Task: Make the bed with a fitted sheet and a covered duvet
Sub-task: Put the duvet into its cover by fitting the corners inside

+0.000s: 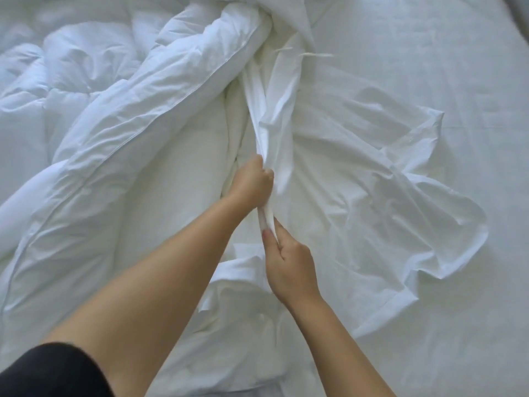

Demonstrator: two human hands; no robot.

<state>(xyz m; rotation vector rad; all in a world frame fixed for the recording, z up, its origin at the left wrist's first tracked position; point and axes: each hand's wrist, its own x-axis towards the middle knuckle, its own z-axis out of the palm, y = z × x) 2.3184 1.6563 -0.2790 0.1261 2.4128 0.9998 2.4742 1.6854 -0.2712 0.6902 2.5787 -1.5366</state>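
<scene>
Duvet [114, 133]: white, puffy, quilted, with a piped edge; heaped on the left.
Left hand [252, 181]: clenched round a bunched strip of duvet cover [372, 196], just right of the duvet.
Right hand [289, 270]: pinches the same strip, nearer the person.
Duvet cover: thin, white, creased; spread rightward.
Fitted sheet [429, 53]: smooth, white, underneath.

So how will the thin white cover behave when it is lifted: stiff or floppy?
Probably floppy: the cover bunches into a narrow rope where the left hand and right hand grip it. Likely light, since it lies in thin creased folds.
</scene>
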